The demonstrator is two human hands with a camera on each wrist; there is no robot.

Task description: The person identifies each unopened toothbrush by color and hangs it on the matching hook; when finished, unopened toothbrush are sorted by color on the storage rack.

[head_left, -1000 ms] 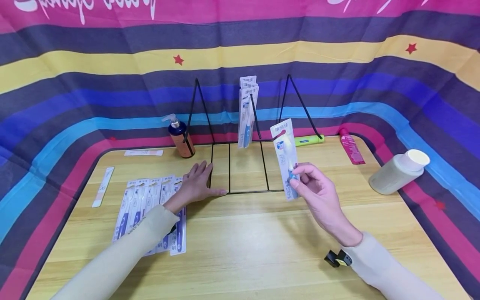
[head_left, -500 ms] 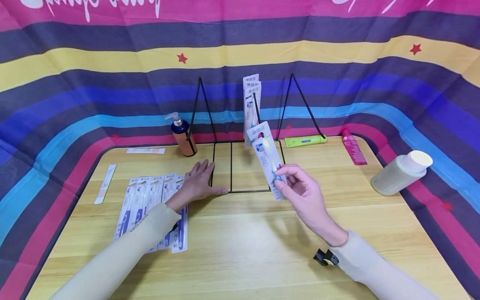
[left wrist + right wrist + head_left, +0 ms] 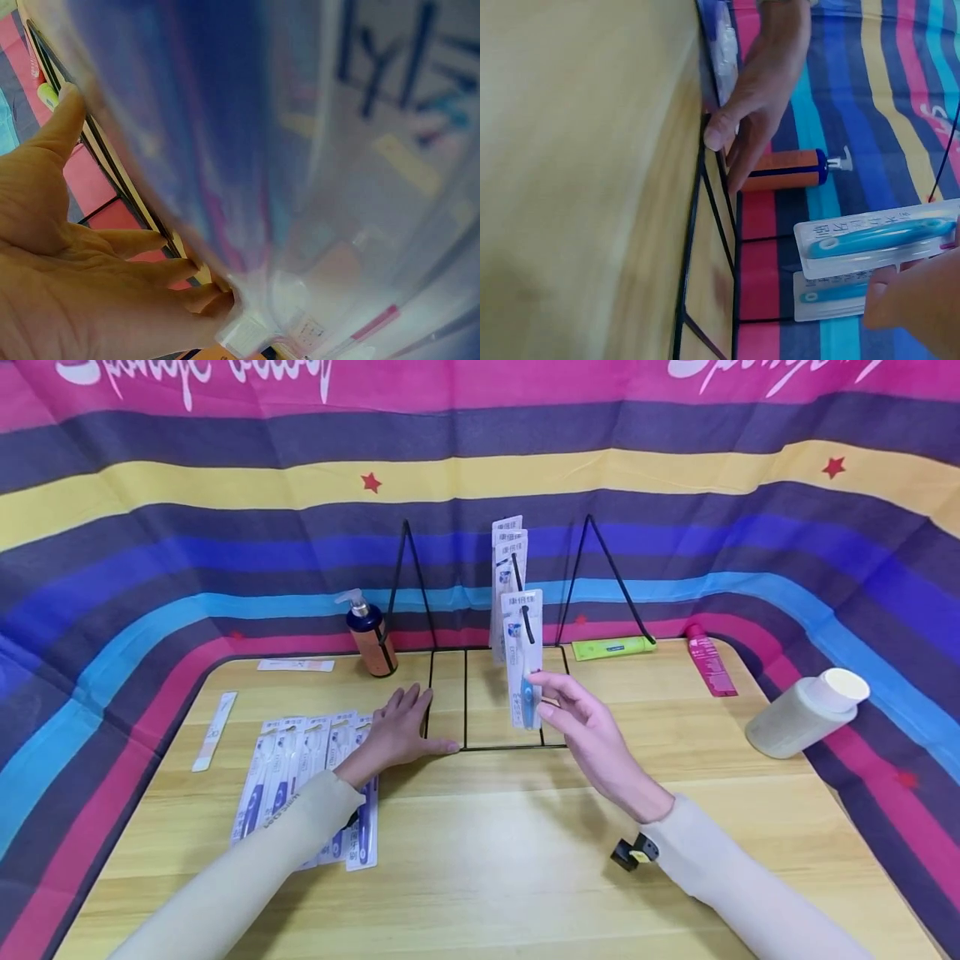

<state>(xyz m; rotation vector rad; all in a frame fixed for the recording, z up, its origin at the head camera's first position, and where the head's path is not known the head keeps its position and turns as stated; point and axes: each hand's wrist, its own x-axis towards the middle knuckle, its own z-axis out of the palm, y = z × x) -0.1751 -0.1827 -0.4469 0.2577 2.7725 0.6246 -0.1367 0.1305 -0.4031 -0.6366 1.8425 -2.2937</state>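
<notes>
In the head view my right hand [image 3: 592,731] pinches the lower edge of a blue packaged toothbrush [image 3: 522,672] between thumb and fingers. The pack hangs upright, and the tip of a black hook [image 3: 528,625] shows in front of its top hole. Behind it, several similar toothbrush packs [image 3: 510,550] hang on the black wire rack [image 3: 504,747]. My left hand [image 3: 401,731] rests spread at the rack's front left corner, thumb along the front wire. Under the left forearm lies a row of purple toothbrush packs [image 3: 273,772], partly hidden by the sleeve.
An orange pump bottle [image 3: 372,642] stands behind my left hand. Two slim white packets [image 3: 213,731] lie at the left. To the right are a green tube [image 3: 613,648], a pink tube [image 3: 709,662] and a tilted grey-white bottle [image 3: 806,712]. Striped cloth [image 3: 675,543] surrounds the table.
My right hand has moved left with the toothbrush pack, from beside the rack to the hook's front end. The pack has turned upright. My left hand keeps its place on the rack.
</notes>
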